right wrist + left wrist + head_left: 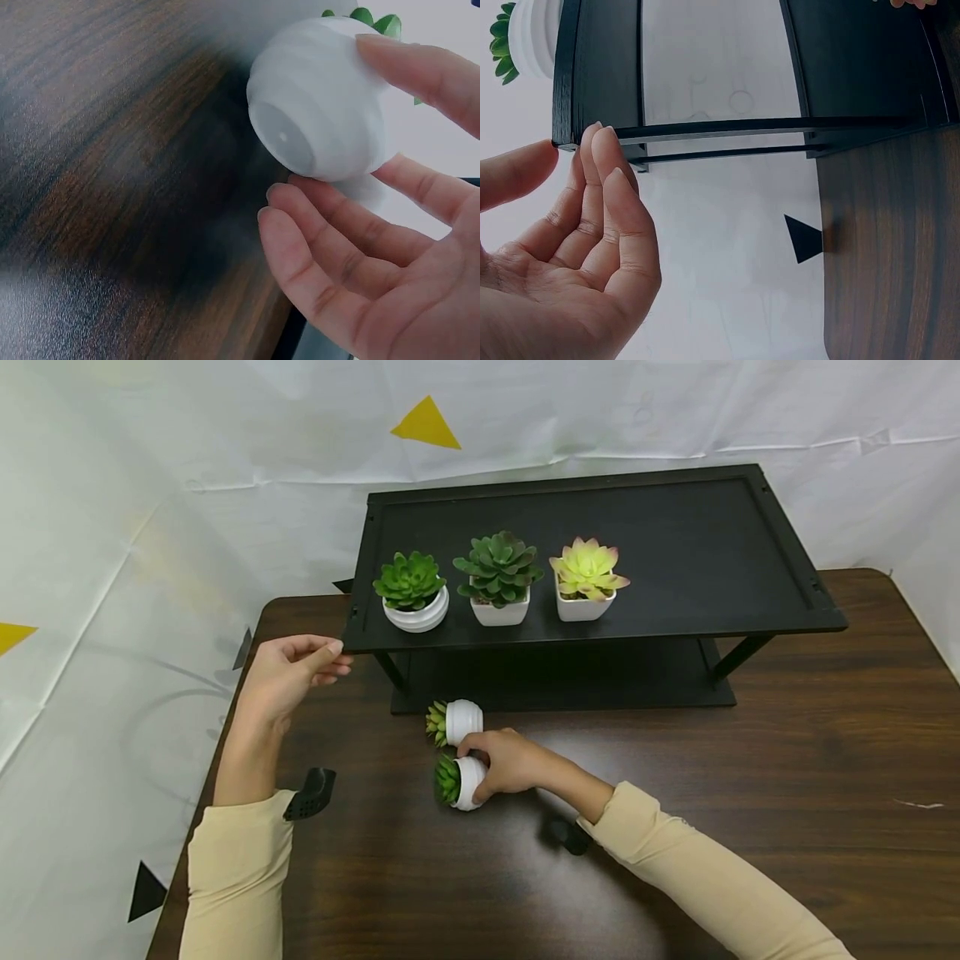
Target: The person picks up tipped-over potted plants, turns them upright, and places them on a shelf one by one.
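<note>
My left hand (283, 683) pinches the front left corner of a black two-tier shelf (690, 552), thumb on its top edge and fingertips underneath. In the left wrist view, that corner (566, 139) lies between thumb and fingers. My right hand (510, 760) grips a small potted succulent (469, 785) tipped on its side, green leaves pointing left. Seen from the right wrist, the round white pot (319, 97) has its base toward the camera, thumb on one side and fingers on the other. Just beyond it, another potted succulent (464, 722) lies on its side, before the lower tier.
Along the shelf top's left half stand a green succulent in a round pot (417, 614), a dark green one in a square pot (501, 612) and a yellow-pink one (588, 572). The brown table (840, 735) meets white sheeting (97, 485) at the back and left.
</note>
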Tool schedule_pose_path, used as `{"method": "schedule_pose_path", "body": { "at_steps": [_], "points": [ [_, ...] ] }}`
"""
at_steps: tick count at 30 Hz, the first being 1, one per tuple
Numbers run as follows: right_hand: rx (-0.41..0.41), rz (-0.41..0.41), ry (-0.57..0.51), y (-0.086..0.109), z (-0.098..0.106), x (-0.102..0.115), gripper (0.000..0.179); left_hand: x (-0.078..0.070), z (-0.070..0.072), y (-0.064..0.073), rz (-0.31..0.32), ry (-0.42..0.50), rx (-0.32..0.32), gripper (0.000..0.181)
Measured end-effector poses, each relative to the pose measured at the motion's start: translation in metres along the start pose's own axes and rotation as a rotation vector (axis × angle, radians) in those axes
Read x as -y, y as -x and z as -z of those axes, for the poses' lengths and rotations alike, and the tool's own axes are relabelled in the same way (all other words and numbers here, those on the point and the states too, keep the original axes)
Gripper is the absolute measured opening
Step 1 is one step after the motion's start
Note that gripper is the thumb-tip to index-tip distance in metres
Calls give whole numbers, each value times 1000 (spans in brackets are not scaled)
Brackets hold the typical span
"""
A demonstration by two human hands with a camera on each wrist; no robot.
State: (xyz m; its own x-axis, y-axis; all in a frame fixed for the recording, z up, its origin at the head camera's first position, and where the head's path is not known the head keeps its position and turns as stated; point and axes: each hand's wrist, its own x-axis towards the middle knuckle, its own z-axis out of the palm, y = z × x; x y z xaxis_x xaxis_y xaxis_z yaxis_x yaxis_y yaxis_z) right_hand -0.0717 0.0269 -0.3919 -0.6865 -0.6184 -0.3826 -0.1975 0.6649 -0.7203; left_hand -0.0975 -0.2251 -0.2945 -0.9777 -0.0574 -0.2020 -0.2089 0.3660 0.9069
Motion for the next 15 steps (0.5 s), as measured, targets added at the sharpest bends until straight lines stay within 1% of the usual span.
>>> {"method": "schedule_pose_path", "body": {
  "at_steps": [4,9,12,15],
  "points": [
    [24,-11,1,1,2,-2,55,0,0,0,-2,-1,-1,33],
    [47,-1,5,2,4,-6,59,1,0,0,-7,-1,0,33],
    [58,22,6,2,4,-10,60,1,0,0,-9,0,0,34],
    [64,62,6,3,6,-14,61,1,0,0,-11,2,1,34]
  ]
}}
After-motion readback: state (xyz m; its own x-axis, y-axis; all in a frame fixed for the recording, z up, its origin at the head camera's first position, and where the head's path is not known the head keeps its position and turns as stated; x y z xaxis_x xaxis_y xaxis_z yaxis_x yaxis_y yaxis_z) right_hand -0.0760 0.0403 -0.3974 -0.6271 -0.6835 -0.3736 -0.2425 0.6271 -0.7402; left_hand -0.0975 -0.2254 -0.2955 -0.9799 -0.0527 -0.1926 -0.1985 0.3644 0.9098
